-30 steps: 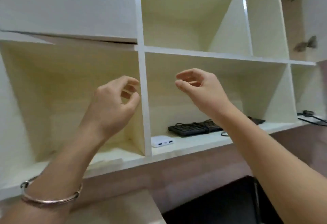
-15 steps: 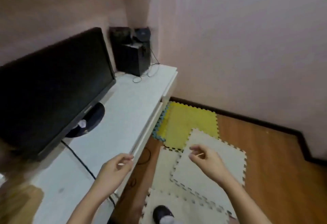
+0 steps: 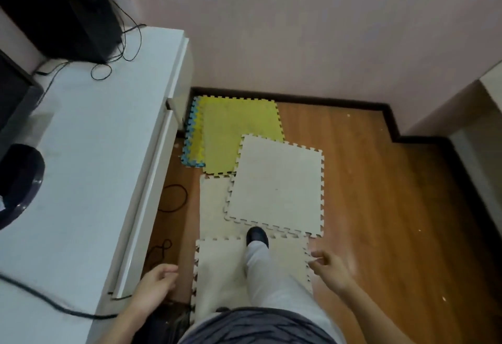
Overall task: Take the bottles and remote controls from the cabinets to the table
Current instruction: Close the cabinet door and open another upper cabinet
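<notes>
Bottles and remote controls: none in view. Their whereabouts cannot be established from this frame, and no cabinet shows either. The table point(image 3: 89, 153), a white top along the left of the scene, carries a black speaker box point(image 3: 68, 18) at its far end, loose black cables point(image 3: 114, 53) beside that box, and the dark monitor stand point(image 3: 19, 180) at the left edge.

Left hand point(image 3: 157, 281): low and near, just beside the table's front edge, fingers loosely curled, nothing held. Right hand point(image 3: 330, 269): near, at the right edge of the nearest cream mat point(image 3: 217, 267), fingers loosely curled and somewhat blurred, with nothing visible in it.

Floor: wooden boards point(image 3: 380, 194) with cream mats overlapping one another and a yellow mat point(image 3: 239, 132) farther off by the wall. One dark shoe point(image 3: 256, 235) is planted on the mats between the two hands, toe pointing far.

Assessment: the step in hand appears to be transit between fetches, with both hands free and the person beside the table looking down. Progress cannot be rated, since only part of the table top shows. The next move calls for finding a cabinet, turning to it and taking a full grip on a bottle or remote. The mats lie loose and a floor cable point(image 3: 173, 198) loops near the table's foot, so footing deserves care.
</notes>
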Motion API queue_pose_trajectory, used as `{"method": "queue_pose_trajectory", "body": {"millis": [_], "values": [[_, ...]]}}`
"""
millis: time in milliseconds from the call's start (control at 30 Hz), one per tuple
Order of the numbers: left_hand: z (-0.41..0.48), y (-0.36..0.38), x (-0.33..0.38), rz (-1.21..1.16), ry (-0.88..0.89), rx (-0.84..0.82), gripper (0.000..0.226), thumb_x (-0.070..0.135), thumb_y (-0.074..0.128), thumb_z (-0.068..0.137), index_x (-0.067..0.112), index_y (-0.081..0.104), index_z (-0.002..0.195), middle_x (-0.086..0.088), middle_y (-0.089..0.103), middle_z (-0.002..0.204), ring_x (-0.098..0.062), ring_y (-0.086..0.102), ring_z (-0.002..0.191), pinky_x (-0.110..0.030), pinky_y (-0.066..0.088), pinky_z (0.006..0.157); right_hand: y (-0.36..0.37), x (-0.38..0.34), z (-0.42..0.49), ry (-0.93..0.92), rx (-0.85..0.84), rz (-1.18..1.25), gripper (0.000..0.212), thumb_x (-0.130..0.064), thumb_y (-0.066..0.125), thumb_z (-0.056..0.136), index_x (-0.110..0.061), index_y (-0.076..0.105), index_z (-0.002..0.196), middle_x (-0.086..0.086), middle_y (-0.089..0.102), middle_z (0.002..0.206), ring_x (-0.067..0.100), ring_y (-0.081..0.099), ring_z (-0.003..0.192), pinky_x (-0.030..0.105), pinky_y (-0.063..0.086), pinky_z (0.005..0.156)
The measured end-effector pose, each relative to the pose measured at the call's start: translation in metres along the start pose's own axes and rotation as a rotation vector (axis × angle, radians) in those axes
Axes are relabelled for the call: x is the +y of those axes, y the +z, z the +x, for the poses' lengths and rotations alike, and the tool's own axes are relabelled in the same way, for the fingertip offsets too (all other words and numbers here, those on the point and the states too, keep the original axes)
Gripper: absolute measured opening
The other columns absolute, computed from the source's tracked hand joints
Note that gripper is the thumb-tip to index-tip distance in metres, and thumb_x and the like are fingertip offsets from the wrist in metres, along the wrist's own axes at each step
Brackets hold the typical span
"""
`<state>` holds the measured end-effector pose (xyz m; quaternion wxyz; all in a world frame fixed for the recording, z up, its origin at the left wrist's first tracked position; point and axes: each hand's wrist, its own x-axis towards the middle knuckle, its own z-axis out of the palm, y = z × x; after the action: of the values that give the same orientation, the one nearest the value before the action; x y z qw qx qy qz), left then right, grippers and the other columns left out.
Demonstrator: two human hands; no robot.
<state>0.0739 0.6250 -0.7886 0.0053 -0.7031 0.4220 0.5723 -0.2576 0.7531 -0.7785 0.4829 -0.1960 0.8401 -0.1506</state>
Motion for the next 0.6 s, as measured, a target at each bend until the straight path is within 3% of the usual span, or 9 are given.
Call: {"method": "queue_pose_trajectory", "body": {"millis": [67, 133, 267, 433, 533, 600], "values": [[0.015, 0.007, 0.024, -0.016, -0.047, -0.002, 0.02, 0.011, 0.047, 0.094, 0.008, 0.058, 0.111, -0.011, 0.057, 0.111, -0.024, 0.057, 0.094, -0.029, 0.037, 0.084, -0.015, -0.01, 0.019, 0.061, -0.05, 0.032, 0.033, -0.014, 0.058, 0.088, -0.005, 0.055, 0.119, 0.002, 0.058, 0.084, 0.02, 0.054, 0.08, 0.025, 0.042, 0.064], [0.031, 0.014, 0.052, -0.016, -0.075, 0.0, 0.023, 0.011, 0.047, 0.094, 0.006, 0.057, 0.114, -0.012, 0.058, 0.114, -0.025, 0.056, 0.097, -0.032, 0.036, 0.088, -0.034, -0.022, 0.043, 0.105, -0.111, 0.011, 0.036, -0.017, 0.058, 0.087, -0.006, 0.053, 0.122, 0.004, 0.059, 0.092, 0.021, 0.056, 0.084, 0.027, 0.046, 0.068], [0.054, 0.023, 0.119, -0.013, -0.039, 0.005, 0.015, 0.017, 0.048, 0.094, 0.019, 0.057, 0.106, -0.01, 0.056, 0.127, -0.027, 0.053, 0.117, -0.037, 0.037, 0.099, -0.075, -0.058, 0.087, 0.109, -0.193, -0.163, 0.043, -0.023, 0.057, 0.087, -0.008, 0.051, 0.126, 0.007, 0.057, 0.117, 0.023, 0.057, 0.108, 0.033, 0.047, 0.098], [0.084, 0.018, 0.198, -0.048, 0.096, 0.019, 0.023, 0.02, 0.049, 0.094, 0.017, 0.057, 0.115, -0.004, 0.058, 0.117, -0.024, 0.056, 0.113, -0.033, 0.04, 0.094, -0.119, -0.137, 0.135, -0.009, -0.136, -0.034, 0.036, -0.018, 0.055, 0.09, -0.007, 0.051, 0.124, 0.009, 0.06, 0.104, 0.022, 0.058, 0.094, 0.028, 0.043, 0.08], [0.111, 0.016, 0.224, -0.075, 0.07, 0.032, 0.027, 0.018, 0.049, 0.094, 0.013, 0.057, 0.119, -0.006, 0.058, 0.114, -0.022, 0.057, 0.105, -0.033, 0.039, 0.092, -0.131, -0.177, 0.164, -0.069, -0.095, 0.051, 0.032, -0.02, 0.056, 0.088, -0.013, 0.054, 0.119, 0.003, 0.06, 0.092, 0.026, 0.061, 0.099, 0.029, 0.042, 0.078], [0.132, 0.016, 0.234, -0.086, 0.016, 0.038, 0.025, 0.017, 0.05, 0.093, 0.012, 0.058, 0.117, -0.009, 0.058, 0.118, -0.026, 0.056, 0.109, -0.035, 0.039, 0.094, -0.135, -0.194, 0.181, -0.089, -0.095, 0.073, 0.025, -0.02, 0.055, 0.089, -0.017, 0.054, 0.114, 0.003, 0.06, 0.09, 0.024, 0.061, 0.096, 0.028, 0.042, 0.073]]}}
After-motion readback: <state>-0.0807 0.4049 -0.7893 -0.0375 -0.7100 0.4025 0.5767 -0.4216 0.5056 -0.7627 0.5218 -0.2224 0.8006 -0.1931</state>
